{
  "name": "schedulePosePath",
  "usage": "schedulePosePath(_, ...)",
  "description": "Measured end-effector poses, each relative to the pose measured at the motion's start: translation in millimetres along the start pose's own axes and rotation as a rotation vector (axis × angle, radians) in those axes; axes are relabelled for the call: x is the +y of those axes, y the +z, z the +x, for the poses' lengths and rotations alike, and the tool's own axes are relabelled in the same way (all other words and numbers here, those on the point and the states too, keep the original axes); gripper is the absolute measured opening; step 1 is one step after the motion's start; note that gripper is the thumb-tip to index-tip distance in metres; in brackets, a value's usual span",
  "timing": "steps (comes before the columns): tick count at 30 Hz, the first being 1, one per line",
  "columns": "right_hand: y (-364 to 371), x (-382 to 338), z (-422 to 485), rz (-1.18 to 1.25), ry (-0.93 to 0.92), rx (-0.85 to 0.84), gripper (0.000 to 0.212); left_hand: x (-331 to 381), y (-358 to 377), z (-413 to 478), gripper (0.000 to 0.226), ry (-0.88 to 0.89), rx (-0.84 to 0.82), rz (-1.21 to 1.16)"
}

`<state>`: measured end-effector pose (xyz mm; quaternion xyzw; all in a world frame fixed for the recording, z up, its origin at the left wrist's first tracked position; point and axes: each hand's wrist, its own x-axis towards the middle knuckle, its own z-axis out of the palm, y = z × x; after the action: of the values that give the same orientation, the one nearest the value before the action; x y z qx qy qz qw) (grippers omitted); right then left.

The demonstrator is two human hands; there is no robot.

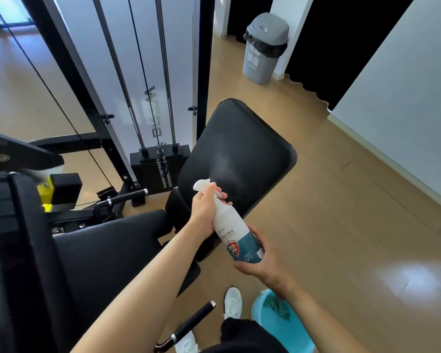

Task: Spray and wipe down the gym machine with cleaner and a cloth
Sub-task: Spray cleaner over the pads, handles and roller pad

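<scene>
grey bin (261,62) at one o'clock, blue basin (290,335) at five; left hand (204,210) fingers clamped on spray bottle (229,225) neck, right hand (265,261) grips its base.

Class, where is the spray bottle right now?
Head view, centre: the spray bottle is held by the left hand at its neck and the right hand at its base, before the far black pad.

One spray bottle (231,225) near the centre. Two hands: left hand (204,210), right hand (262,261). Two black pads: back pad (239,149) at 12 o'clock, seat pad (107,250) at 8. Two chrome rods (117,67) (164,67) at 11. One weight stack (148,171) at 9. One grey bin (264,49) at 1. One blue basin (290,335) at 5, with one cloth (275,305) in it. Two white shoes (233,301) (186,342) at 6.
</scene>
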<state>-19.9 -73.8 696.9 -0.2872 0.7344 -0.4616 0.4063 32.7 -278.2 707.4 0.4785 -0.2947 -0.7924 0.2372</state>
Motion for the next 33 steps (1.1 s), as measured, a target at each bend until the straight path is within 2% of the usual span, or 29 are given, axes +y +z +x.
schedulePosePath(3, -5, 1, -3, 0.006, 0.014, 0.003, 0.091, -3, 3, -1, 0.019, 0.000, -0.036, 0.045)
schedulePosePath(7, -2, 8, -8, 0.044, 0.064, 0.005, 0.084, -11, -2, 2, 0.034, 0.003, -0.123, 0.059)
schedulePosePath(12, 5, 20, -9, -0.008, 0.113, -0.039, 0.094, -30, -17, 7, 0.031, -0.108, 0.048, 0.105)
schedulePosePath(15, 7, 23, -7, -0.035, 0.130, -0.090, 0.088, -45, -33, 10, 0.032, -0.128, 0.131, 0.098)
schedulePosePath(19, 11, 22, -2, -0.045, 0.158, -0.142, 0.083, -53, -51, 11, 0.030, -0.087, 0.120, -0.006)
schedulePosePath(24, 22, 17, -1, -0.112, 0.142, -0.202, 0.082, -52, -65, 10, 0.030, -0.141, 0.249, 0.011)
schedulePosePath(27, 26, 19, 0, -0.101, 0.167, -0.237, 0.084, -59, -77, 8, 0.028, -0.131, 0.234, -0.051)
schedulePosePath(30, 30, 20, -2, -0.090, 0.195, -0.257, 0.084, -63, -87, 8, 0.033, -0.125, 0.189, -0.085)
schedulePosePath(33, 34, 20, -3, -0.125, 0.191, -0.284, 0.082, -68, -92, 7, 0.039, -0.174, 0.282, -0.045)
